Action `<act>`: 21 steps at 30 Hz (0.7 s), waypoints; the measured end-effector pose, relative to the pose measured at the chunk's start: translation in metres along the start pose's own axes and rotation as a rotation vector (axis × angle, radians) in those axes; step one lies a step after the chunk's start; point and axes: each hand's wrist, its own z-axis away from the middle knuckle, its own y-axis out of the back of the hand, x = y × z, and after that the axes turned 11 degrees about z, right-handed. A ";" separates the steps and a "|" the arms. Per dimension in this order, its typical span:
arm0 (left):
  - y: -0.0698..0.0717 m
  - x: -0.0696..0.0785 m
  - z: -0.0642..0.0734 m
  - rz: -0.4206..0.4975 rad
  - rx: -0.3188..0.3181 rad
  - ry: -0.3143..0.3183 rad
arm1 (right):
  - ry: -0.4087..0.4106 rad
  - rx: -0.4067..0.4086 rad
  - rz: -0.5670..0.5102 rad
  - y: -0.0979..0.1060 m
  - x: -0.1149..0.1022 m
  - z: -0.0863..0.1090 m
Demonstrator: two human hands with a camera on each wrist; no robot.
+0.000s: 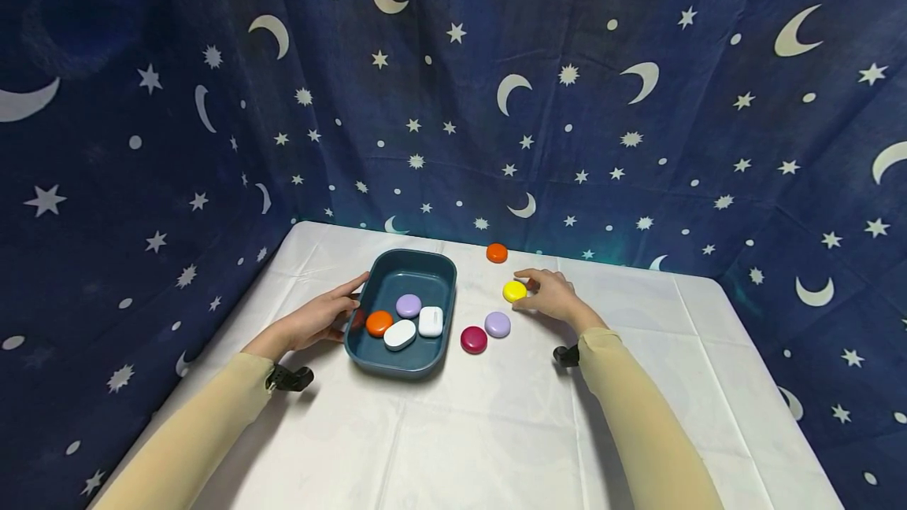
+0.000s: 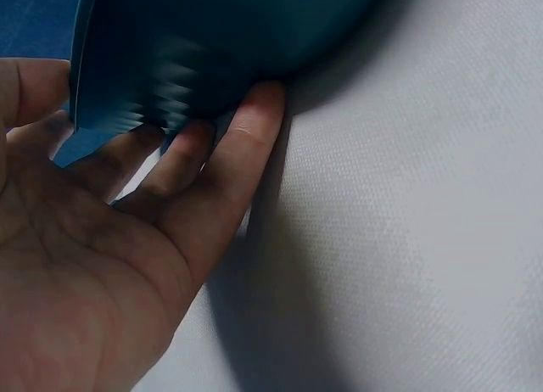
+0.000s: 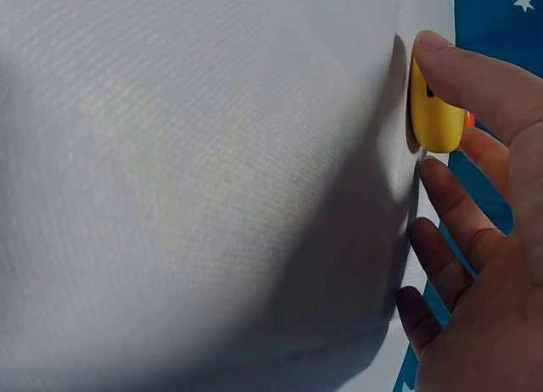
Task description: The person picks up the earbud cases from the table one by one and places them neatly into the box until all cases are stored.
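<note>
My left hand lies against the outer left side of a dark teal tray, its fingers touching the wall in the left wrist view. Inside the tray are an orange round case, a lilac round case, a white oval case and a white squarish case. With thumb and index finger, my right hand pinches a yellow round case; a small dark slot shows on the yellow side in the right wrist view. Whether it touches the cloth is unclear.
Between tray and right hand, a crimson round case and a lilac round case lie side by side. Another orange case sits near the back edge. White cloth covers the table; a starry blue curtain hangs behind.
</note>
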 end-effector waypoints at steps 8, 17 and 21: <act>-0.001 0.000 0.000 -0.010 0.004 0.001 | 0.001 0.005 0.014 -0.003 -0.001 -0.002; 0.000 0.000 0.001 -0.012 -0.006 -0.003 | -0.010 0.006 0.017 -0.005 -0.002 -0.003; 0.000 0.000 0.001 -0.010 0.002 0.002 | -0.012 0.006 0.017 -0.005 -0.003 -0.004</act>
